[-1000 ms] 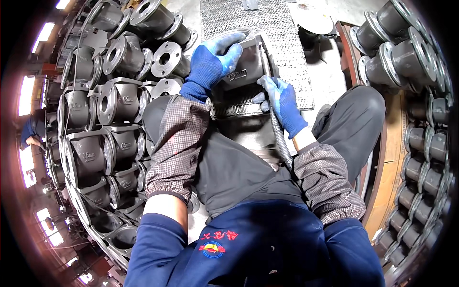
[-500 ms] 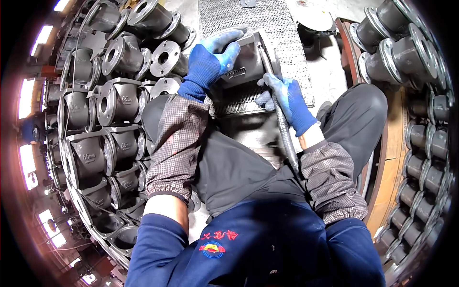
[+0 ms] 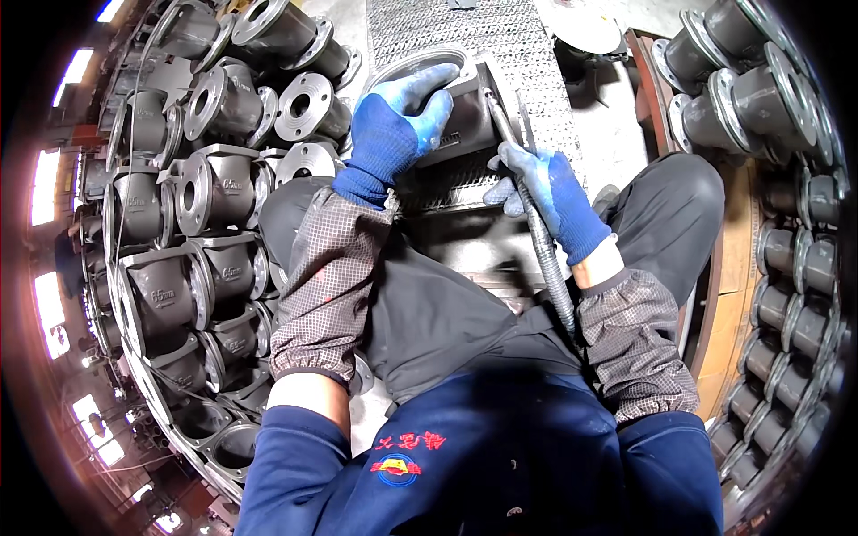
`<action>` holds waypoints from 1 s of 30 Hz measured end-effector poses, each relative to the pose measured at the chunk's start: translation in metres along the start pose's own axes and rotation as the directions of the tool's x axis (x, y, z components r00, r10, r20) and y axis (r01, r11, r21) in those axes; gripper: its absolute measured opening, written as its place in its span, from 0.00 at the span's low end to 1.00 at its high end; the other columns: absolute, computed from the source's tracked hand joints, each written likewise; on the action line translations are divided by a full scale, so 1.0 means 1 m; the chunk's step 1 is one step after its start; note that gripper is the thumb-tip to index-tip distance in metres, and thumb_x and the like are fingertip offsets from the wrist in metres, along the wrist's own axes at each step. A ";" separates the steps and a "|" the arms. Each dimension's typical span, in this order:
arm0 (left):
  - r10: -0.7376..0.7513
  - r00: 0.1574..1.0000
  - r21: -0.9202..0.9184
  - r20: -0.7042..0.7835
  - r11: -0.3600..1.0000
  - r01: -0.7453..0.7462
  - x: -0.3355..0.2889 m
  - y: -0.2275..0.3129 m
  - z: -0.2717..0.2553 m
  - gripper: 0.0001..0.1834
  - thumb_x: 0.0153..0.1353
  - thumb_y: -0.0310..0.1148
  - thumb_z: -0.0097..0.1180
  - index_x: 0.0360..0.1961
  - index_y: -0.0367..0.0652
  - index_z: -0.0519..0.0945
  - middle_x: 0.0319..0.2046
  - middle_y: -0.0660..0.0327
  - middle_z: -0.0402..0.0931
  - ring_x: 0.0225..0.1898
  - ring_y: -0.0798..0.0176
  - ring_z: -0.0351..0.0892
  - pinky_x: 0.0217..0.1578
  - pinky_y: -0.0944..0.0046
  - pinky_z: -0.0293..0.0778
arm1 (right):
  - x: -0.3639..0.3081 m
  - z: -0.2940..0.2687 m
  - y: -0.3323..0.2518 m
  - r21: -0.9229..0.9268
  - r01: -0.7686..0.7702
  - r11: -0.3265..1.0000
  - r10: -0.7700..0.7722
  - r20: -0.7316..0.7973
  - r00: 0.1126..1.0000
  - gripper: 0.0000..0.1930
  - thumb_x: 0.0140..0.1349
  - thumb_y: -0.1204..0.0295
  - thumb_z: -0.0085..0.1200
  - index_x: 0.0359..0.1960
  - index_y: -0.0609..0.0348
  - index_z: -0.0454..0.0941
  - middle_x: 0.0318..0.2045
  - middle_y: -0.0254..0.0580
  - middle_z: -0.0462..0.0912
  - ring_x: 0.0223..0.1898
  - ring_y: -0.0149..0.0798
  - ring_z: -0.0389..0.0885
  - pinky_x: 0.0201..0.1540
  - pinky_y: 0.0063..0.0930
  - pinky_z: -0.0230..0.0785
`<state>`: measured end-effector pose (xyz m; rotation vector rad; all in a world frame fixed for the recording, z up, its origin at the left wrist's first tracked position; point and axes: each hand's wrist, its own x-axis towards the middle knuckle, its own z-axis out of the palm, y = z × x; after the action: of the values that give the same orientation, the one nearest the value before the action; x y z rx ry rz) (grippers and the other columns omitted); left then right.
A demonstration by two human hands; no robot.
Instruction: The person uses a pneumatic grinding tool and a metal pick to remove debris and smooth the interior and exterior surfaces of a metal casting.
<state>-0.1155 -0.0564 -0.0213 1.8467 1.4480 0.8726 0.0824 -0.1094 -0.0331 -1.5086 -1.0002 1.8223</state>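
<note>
My left hand (image 3: 399, 123), in a blue coated glove, is closed over the near left rim of a grey cast-metal valve body (image 3: 472, 114). The casting sits on a patterned mat in front of my knees, its round opening facing up. My right hand (image 3: 552, 192), gloved alike, wraps round a slim rotary grinding tool (image 3: 500, 116) with a ribbed flexible shaft (image 3: 545, 252) running back toward my lap. The tool's tip lies at the casting's right flange (image 3: 509, 98); whether it touches is too small to tell.
Stacked grey flanged castings (image 3: 228, 188) crowd the left side. More castings (image 3: 742, 103) are piled at the right, beside a rusty frame and cardboard (image 3: 731, 268). A round white disc (image 3: 585, 34) stands beyond the textured mat (image 3: 447, 27).
The valve body has tipped so its round opening shows more. My right hand and the tool's shaft have shifted slightly right. My left hand keeps its hold on the rim.
</note>
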 end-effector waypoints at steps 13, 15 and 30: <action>0.238 0.956 0.160 -0.174 0.964 -0.211 0.003 -0.017 0.010 0.14 0.54 0.37 0.59 0.43 0.52 0.83 0.28 0.55 0.82 0.27 0.60 0.83 0.31 0.64 0.77 | 0.013 -0.017 0.013 -0.367 0.411 0.834 -0.365 0.192 0.911 0.15 0.64 0.69 0.44 0.44 0.69 0.75 0.26 0.49 0.82 0.22 0.33 0.80 0.22 0.19 0.72; 0.268 0.945 0.156 -0.190 0.958 -0.240 0.001 -0.015 0.008 0.13 0.54 0.37 0.59 0.42 0.52 0.83 0.27 0.56 0.82 0.27 0.60 0.83 0.31 0.64 0.77 | 0.007 -0.005 0.002 -0.147 0.199 0.969 -0.191 0.066 0.979 0.17 0.66 0.67 0.41 0.46 0.69 0.75 0.26 0.48 0.84 0.21 0.31 0.80 0.21 0.18 0.71; 0.025 0.996 0.017 -0.085 1.000 -0.023 -0.015 0.004 0.008 0.15 0.55 0.32 0.58 0.45 0.48 0.83 0.26 0.56 0.82 0.22 0.64 0.82 0.29 0.66 0.78 | -0.002 -0.007 -0.004 -0.039 0.012 0.999 -0.011 0.018 1.000 0.16 0.67 0.69 0.42 0.46 0.68 0.76 0.23 0.46 0.84 0.14 0.26 0.75 0.16 0.18 0.67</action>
<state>-0.1097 -0.0719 -0.0245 1.8623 1.4914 0.9653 0.0898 -0.1076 -0.0298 -1.5085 -1.0564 1.8212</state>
